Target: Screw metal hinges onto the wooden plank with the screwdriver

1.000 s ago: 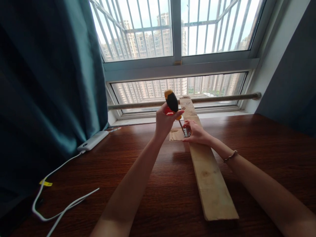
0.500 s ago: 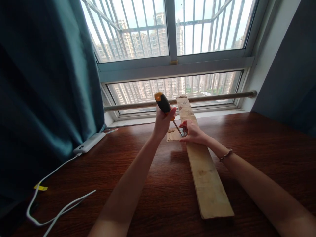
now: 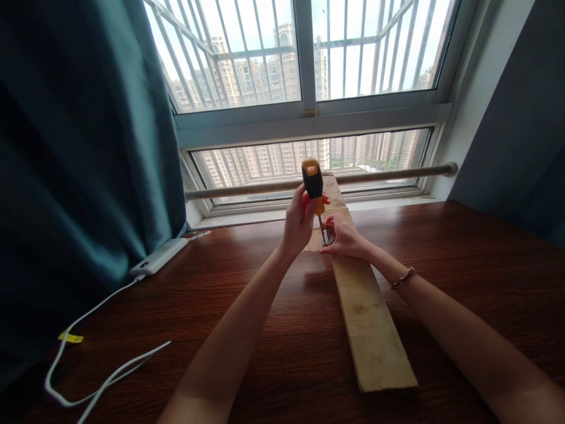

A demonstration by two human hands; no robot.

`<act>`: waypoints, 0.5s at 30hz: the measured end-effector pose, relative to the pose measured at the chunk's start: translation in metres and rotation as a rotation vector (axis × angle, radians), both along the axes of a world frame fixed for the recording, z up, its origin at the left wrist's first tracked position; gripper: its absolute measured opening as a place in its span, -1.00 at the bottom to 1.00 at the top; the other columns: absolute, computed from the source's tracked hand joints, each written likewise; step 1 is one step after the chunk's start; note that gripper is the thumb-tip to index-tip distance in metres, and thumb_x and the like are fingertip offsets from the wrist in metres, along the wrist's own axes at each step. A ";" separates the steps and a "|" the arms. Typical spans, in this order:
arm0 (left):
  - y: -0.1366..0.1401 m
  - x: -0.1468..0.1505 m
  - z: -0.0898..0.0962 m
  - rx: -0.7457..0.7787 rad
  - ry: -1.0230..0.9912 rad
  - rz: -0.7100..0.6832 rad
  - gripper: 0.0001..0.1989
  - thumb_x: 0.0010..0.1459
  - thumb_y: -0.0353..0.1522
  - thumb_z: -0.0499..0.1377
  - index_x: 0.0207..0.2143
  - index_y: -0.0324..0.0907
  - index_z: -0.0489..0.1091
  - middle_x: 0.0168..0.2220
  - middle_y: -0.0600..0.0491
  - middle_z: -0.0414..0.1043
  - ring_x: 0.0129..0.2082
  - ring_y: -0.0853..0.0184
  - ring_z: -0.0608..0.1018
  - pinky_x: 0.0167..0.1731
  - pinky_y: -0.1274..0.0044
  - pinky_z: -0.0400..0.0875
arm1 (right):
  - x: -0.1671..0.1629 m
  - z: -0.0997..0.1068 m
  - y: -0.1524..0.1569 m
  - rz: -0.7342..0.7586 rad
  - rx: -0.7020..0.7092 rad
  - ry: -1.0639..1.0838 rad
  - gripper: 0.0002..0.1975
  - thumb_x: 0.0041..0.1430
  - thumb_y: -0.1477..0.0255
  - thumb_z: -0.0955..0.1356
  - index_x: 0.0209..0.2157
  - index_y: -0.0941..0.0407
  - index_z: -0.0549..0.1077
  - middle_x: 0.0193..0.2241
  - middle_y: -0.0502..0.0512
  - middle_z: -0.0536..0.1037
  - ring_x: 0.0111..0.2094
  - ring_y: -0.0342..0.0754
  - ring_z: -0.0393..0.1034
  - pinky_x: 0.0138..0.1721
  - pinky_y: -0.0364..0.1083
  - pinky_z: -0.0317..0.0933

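Note:
My left hand (image 3: 299, 222) grips a screwdriver (image 3: 313, 179) with a black and orange handle, held nearly upright with its tip down on a small metal fitting (image 3: 327, 237). That fitting sits at the left edge of a long pale wooden plank (image 3: 366, 312) lying on the dark wooden table (image 3: 265, 318). My right hand (image 3: 346, 237) rests on the plank with its fingertips pinching the fitting beside the screwdriver tip. A small wooden piece (image 3: 315, 242) lies against the plank's left side, partly hidden by my left hand.
A white power bank (image 3: 159, 257) with a white cable (image 3: 97, 365) lies at the table's left, next to a teal curtain (image 3: 79, 153). A barred window (image 3: 304, 88) and a rail (image 3: 353, 176) run behind the table. A wall stands at the right.
The screwdriver handle has swung from leaning left to almost upright over the fitting. My right hand stays on the fitting. The view shifted slightly between the first frame and now.

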State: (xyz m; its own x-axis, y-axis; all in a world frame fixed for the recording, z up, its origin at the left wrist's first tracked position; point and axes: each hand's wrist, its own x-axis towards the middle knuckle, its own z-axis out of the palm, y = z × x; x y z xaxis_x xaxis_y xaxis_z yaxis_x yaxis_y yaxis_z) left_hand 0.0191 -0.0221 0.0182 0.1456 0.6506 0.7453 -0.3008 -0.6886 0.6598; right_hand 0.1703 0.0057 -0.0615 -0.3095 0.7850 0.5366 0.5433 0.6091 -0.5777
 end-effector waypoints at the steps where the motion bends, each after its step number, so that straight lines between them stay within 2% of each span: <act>1: 0.000 0.002 -0.002 0.013 -0.007 -0.017 -0.76 0.07 -0.21 0.13 -0.22 -0.12 0.31 -0.37 0.05 0.38 -0.37 0.39 0.44 -0.25 0.49 0.33 | 0.000 0.000 0.000 0.001 0.002 -0.002 -0.28 -0.41 0.30 0.53 -0.21 0.15 0.15 -0.19 0.22 0.36 -0.17 0.08 0.35 -0.14 0.08 0.28; 3: 0.002 0.004 -0.006 0.013 -0.030 -0.032 -0.76 0.09 -0.17 0.10 -0.27 -0.13 0.29 -0.39 0.06 0.33 -0.40 0.41 0.40 -0.27 0.52 0.31 | 0.000 0.000 0.000 0.004 0.012 -0.008 -0.29 -0.41 0.30 0.53 -0.21 0.15 0.15 -0.19 0.21 0.37 -0.17 0.07 0.34 -0.13 0.09 0.27; 8: 0.009 0.005 -0.009 -0.066 -0.055 -0.053 -0.72 -0.07 -0.26 0.27 -0.35 -0.14 0.24 -0.46 0.14 0.30 -0.51 0.48 0.35 -0.41 0.58 0.29 | 0.001 0.000 -0.001 -0.001 0.018 -0.022 -0.31 -0.41 0.29 0.53 -0.23 0.14 0.15 -0.21 0.20 0.38 -0.18 0.07 0.34 -0.15 0.08 0.28; 11: 0.010 0.005 -0.007 -0.098 -0.131 -0.098 -0.72 -0.09 -0.30 0.28 -0.32 -0.11 0.28 -0.41 0.12 0.35 -0.43 0.45 0.41 -0.38 0.58 0.30 | 0.000 0.001 -0.001 -0.003 0.016 -0.022 -0.31 -0.40 0.30 0.53 -0.23 0.13 0.15 -0.21 0.20 0.37 -0.19 0.07 0.33 -0.16 0.08 0.28; 15: 0.013 0.003 -0.007 -0.111 -0.097 -0.014 -0.72 -0.13 -0.29 0.30 -0.31 -0.12 0.38 -0.34 0.08 0.40 -0.34 0.41 0.44 -0.35 0.58 0.30 | -0.001 0.004 -0.003 -0.018 0.032 -0.026 -0.32 -0.42 0.31 0.53 -0.23 0.14 0.18 -0.22 0.18 0.35 -0.20 0.06 0.32 -0.15 0.08 0.27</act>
